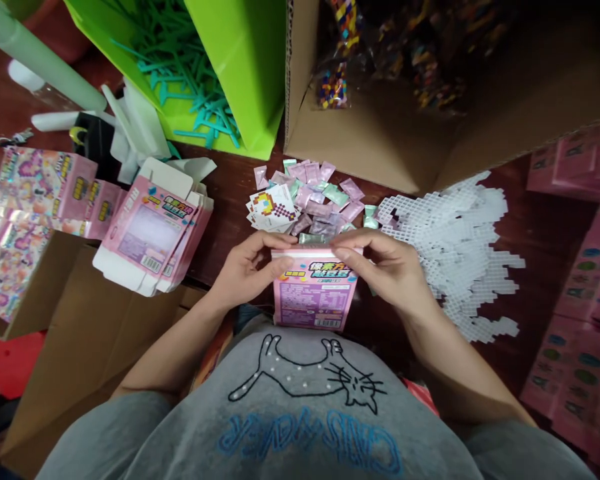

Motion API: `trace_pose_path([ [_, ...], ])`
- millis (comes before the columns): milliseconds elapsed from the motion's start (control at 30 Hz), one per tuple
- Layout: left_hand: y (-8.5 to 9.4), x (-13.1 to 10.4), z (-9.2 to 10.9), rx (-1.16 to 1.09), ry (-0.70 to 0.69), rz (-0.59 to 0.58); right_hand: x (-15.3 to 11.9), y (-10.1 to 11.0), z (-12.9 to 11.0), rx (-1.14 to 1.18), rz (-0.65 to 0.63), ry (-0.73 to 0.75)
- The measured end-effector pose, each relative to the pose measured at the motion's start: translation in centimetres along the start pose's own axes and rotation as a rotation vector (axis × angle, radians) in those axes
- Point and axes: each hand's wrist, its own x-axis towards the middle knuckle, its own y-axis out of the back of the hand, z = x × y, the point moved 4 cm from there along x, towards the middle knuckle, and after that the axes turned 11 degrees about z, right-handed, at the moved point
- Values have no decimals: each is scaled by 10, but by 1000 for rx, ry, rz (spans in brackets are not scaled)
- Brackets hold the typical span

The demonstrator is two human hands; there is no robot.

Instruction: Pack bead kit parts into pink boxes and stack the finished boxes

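In front of my chest stands a pink and purple printed carton [316, 298], its back panel toward me. My left hand [253, 267] pinches the carton's top left corner between thumb and fingers. At the top right corner my right hand [380, 263] grips the same edge, thumb on the near side. The top flap looks folded nearly flat; whether it is fully tucked I cannot tell. Just beyond the carton lies a pile of small pink and green sachets [325, 193], with a stack of pixel-pattern cards [270, 208] at its left. White grid plates [445, 247] are heaped beside my right hand.
Flattened pink cartons [153, 227] lie stacked at left, near finished-looking colourful boxes [45, 180]. A lime-green bin [250, 80] holds teal plastic sticks [200, 100]. A large cardboard box [360, 147] contains bags of coloured beads [334, 87]. Pink boxes [580, 360] are stacked along the right.
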Motion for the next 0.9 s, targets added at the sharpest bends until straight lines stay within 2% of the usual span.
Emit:
trace_pose_path([
  [133, 5, -11, -6, 79, -122, 5, 5, 10, -3, -69, -168, 77],
  [233, 13, -18, -9, 77, -167, 50, 33, 2, -4, -208, -271, 213],
  [333, 33, -25, -17, 62, -126, 167, 80, -36, 8, -459, -339, 352],
  [467, 82, -47, -38, 162, 16, 448, 130, -108, 35, -822, -677, 366],
  [533, 105, -63, -49, 218, 88, 551, 141, -132, 42, -921, -790, 365],
  [600, 122, -77, -59, 248, 153, 604, 146, -144, 43, -972, -801, 396],
  [700, 132, -88, -69, 277, 189, 617, 148, -147, 45, -999, -758, 427],
  [800, 128, -83, -73, 320, 149, 575, 152, -146, 50, -965, -755, 382],
  [900, 119, -73, -72, 341, 115, 553, 157, -148, 54, -937, -809, 333],
])
